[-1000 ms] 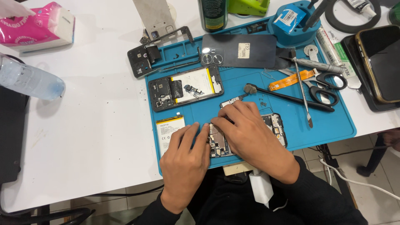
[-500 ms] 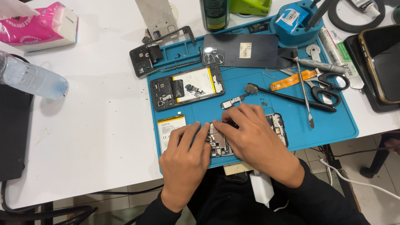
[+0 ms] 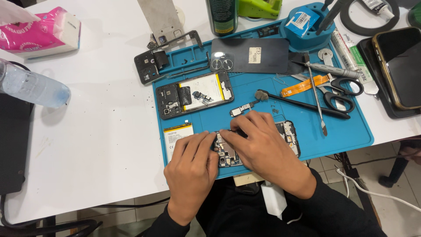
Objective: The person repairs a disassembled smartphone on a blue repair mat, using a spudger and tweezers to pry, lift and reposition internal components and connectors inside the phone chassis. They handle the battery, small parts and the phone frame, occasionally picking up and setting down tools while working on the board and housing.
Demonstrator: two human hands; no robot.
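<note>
Opened phone [image 3: 287, 134] at the blue mat's [image 3: 351, 131] near edge on the white desk [image 3: 101, 123], left hand [image 3: 193, 164] and right hand [image 3: 263, 147] pressing curled fingertips onto its circuit board, gripping nothing visible, white-labelled battery [image 3: 175, 137] just left, pink tissue pack [image 3: 41, 33] far left.

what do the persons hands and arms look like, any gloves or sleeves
Both hands are bare: no gloves, rings or watch show on the left hand or the right hand. Dark, black-looking long sleeves reach the wrists. Fingernails are short and plain.
</note>
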